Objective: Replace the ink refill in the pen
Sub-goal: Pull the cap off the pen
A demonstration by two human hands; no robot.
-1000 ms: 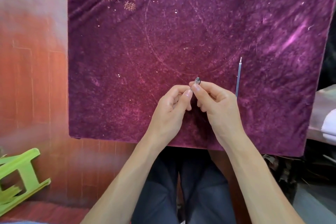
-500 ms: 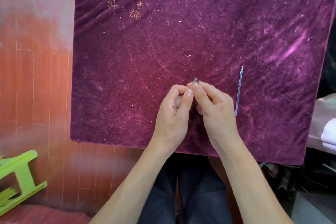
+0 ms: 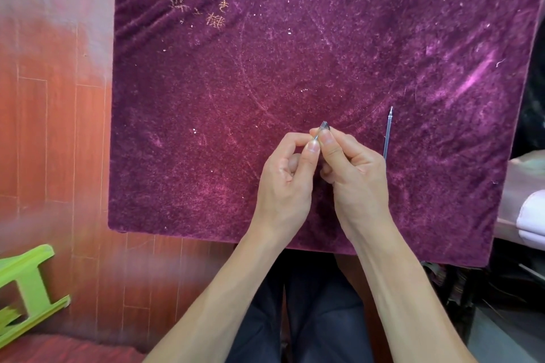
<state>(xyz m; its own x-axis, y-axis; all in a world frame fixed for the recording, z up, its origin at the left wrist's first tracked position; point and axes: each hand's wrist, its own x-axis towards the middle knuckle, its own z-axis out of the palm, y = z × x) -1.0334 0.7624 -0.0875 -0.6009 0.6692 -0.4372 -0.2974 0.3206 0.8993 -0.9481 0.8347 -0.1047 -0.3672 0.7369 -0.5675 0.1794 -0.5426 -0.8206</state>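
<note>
- Just right of frame centre, my left hand (image 3: 284,183) and right hand (image 3: 355,174) pinch the pen (image 3: 323,127) together, fingertips touching.
- Right of them, the ink refill (image 3: 387,134) lies on the purple cloth (image 3: 206,97).

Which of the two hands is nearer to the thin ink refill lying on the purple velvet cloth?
The right hand: the thin ink refill lies just beside it on the purple velvet cloth, while the left hand is farther.

Faint gold embroidered characters on the purple velvet cloth (image 3: 295,68), none of them legible
</note>
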